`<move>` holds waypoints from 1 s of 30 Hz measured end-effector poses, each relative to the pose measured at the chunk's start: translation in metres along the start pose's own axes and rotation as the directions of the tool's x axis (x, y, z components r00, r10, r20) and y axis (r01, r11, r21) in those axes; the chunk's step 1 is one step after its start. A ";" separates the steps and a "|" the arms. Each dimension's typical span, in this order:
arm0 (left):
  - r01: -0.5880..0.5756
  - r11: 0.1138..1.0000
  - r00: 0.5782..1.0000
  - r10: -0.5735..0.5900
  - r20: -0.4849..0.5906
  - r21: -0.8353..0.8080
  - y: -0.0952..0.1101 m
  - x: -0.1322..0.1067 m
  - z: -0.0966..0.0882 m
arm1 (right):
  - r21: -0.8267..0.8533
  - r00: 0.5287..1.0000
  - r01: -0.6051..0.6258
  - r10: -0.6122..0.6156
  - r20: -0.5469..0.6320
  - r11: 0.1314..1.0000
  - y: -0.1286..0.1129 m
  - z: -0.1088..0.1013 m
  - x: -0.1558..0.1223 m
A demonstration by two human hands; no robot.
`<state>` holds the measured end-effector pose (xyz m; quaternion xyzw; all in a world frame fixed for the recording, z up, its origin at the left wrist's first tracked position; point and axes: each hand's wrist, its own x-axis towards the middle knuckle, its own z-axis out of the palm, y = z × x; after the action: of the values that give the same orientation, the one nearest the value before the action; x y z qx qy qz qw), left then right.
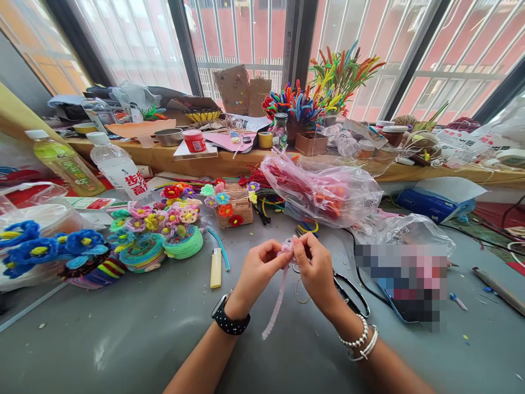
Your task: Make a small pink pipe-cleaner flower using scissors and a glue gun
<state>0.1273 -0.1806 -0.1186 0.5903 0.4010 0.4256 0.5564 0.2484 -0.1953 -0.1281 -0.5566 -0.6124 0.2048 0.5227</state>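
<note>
Over the grey table (135,334), my left hand (258,271) and my right hand (314,271) meet in the middle, both pinched on a pale pink pipe cleaner (276,303). Its top is curled into a small loop between my fingertips, and its long tail hangs down toward me. A black watch is on my left wrist and bead bracelets are on my right. Black scissors (348,295) lie on the table just beyond my right hand.
A yellow lighter (215,267) lies left of my hands. Further left stand pipe-cleaner flower baskets (180,230) and blue flowers (41,249). A plastic bag of pipe cleaners (324,191) is behind, a blue tissue pack (435,203) at right, two bottles (118,167) at left.
</note>
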 end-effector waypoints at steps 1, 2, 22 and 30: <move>-0.003 1.000 1.000 0.003 -0.008 0.009 0.000 0.000 0.000 | 0.028 1.000 -0.023 0.023 -0.008 0.999 0.000 0.001 -0.001; -0.003 1.000 1.000 0.003 -0.011 0.011 0.000 0.000 0.000 | 0.059 0.999 -0.040 0.040 -0.001 0.997 0.000 0.001 0.000; 0.048 0.999 0.997 -0.049 -0.052 -0.023 0.001 0.002 -0.007 | 0.305 0.905 -0.274 0.137 0.402 0.912 0.006 -0.032 0.027; 0.032 0.996 0.998 -0.028 -0.051 0.082 0.001 0.003 -0.007 | 0.299 0.919 -0.275 0.158 0.361 0.914 0.009 -0.028 0.027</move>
<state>0.1215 -0.1761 -0.1173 0.5957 0.4409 0.4149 0.5278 0.2812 -0.1777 -0.1138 -0.4798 -0.5792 0.4561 0.4756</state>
